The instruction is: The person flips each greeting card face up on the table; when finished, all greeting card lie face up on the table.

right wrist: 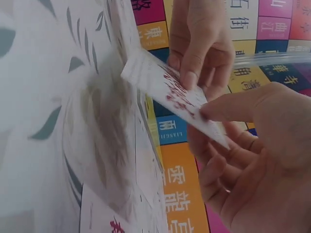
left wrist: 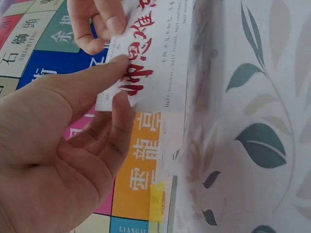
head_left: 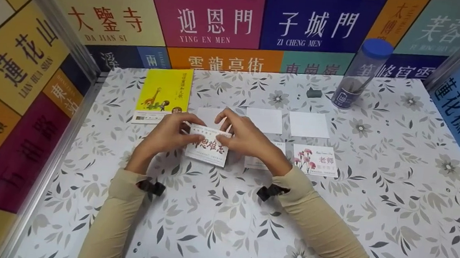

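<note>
Both hands hold a white card printed with red Chinese characters, tilted above the table. My left hand pinches its left side between thumb and fingers. At its upper right, my right hand pinches it the same way. In the left wrist view the left thumb lies across the printed face of the card. The right wrist view shows the card at a slant, both thumbs on its face. Under the right wrist lies a partly hidden printed card, beside a card with pink flowers.
Two blank white cards lie behind the right hand, and another pale card is partly covered by the hands. A yellow book lies back left. At back right stand a blue-lidded clear tube and a small dark grey object.
</note>
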Demonstrator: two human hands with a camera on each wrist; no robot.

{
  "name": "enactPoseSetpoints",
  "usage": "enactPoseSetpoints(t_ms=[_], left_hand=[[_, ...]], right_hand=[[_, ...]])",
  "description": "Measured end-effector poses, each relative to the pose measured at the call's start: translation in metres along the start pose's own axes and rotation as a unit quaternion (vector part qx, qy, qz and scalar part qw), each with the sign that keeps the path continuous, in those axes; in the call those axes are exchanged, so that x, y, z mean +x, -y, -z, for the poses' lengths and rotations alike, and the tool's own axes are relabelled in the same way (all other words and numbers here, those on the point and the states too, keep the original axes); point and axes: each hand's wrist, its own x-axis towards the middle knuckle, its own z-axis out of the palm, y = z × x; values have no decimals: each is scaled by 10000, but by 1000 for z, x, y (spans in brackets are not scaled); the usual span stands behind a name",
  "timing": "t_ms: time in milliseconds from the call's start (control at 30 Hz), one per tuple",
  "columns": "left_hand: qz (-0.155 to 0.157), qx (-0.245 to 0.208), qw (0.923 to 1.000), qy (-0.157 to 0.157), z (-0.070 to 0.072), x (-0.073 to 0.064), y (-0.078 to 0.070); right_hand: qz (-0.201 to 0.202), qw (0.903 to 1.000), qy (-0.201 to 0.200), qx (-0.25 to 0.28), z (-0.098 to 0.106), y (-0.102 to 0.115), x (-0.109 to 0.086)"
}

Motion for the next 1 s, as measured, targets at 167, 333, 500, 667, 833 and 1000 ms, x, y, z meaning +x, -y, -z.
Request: enactPoseSetpoints(t_ms=[167,333,500,667,833,1000], left_hand=[[502,141,9983,277,0,-3,11],[641,618,9948,504,-6,-1,13],[836,734,9923,549,-13,3,13],[956,671,9916,552,-17,4,15],[1009,552,9917,582,-17,4,16],[1004,512,9925,473,-17,7,18]], right_hand=[[-491,9963,337,-624,-2,-12,0],[-752,9893,522,-1136,-8,-20,1],[-827,9867,597,-1267,-8,-23,1],[-874,9860,636,-1273,-7,-25,0],[-873,9862,677,-1230,-7,-27,0],[-782,9876,710,-1158,-6,-28,-1]])
